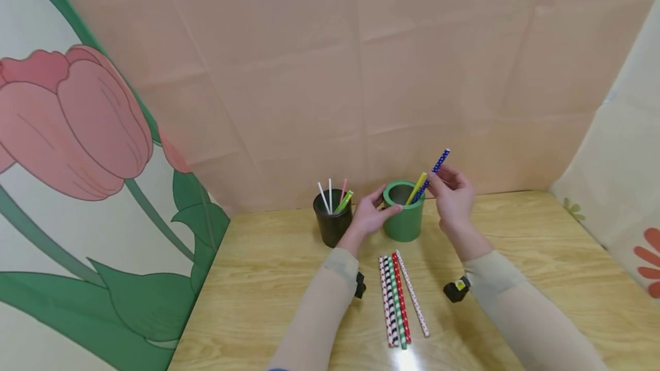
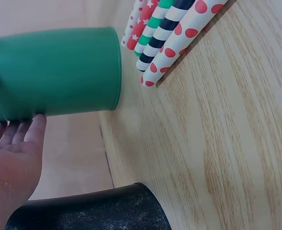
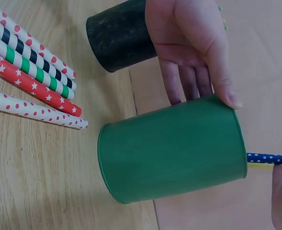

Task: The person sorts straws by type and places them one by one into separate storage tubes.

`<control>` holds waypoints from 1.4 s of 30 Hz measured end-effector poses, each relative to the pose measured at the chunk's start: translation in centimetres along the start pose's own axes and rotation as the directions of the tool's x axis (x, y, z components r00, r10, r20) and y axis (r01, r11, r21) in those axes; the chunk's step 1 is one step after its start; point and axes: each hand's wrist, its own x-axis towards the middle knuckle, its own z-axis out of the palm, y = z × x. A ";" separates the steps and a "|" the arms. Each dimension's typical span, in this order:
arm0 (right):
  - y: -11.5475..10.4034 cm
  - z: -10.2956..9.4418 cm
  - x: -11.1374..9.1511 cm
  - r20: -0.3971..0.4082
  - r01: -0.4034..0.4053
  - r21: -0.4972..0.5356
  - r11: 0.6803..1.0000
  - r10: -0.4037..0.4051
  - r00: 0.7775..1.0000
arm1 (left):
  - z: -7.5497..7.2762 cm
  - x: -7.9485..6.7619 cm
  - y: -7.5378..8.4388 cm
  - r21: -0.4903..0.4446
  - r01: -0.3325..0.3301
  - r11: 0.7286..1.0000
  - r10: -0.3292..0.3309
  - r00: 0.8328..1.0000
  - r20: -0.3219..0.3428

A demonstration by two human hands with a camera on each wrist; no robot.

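My left hand point(image 1: 367, 216) holds the green cup point(image 1: 403, 225) from its left side, thumb at the rim and fingers against the wall. In the right wrist view that thumb lies over the rim. Between thumb and fingers, my right hand point(image 1: 455, 196) pinches a blue paper straw point(image 1: 440, 160) with white dots. The straw slants, its lower end inside the green cup and its upper end up to the right. Beside it a yellow straw point(image 1: 416, 189) leans in the same cup. The cup's inner floor is hidden.
Left of the green cup stands a black cup point(image 1: 332, 228) with several white, pink and green straws. Several patterned paper straws point(image 1: 394, 302) lie on the wooden table point(image 1: 258, 296) between the forearms. A pinkish-brown sheet point(image 1: 289, 102) hangs behind the table.
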 end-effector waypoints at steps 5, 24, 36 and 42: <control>0.7 -0.3 0.3 0.021 -0.017 -0.077 0.997 0.018 1.000 | 0.0 0.0 0.0 -0.011 0.001 1.000 0.000 1.000 0.003; 1.0 -1.5 0.5 0.038 -0.181 -0.091 0.979 0.185 0.982 | 0.3 0.2 -0.3 -0.002 -0.026 1.000 0.026 1.000 0.005; 1.1 -1.8 0.1 0.046 -0.161 -0.137 0.978 0.168 0.985 | 0.0 -0.1 -0.2 0.007 -0.017 1.000 0.017 1.000 -0.003; 0.6 -2.7 -0.1 0.033 -0.139 -0.217 0.966 0.150 0.988 | 0.0 0.0 0.0 0.022 -0.014 1.000 0.014 1.000 -0.008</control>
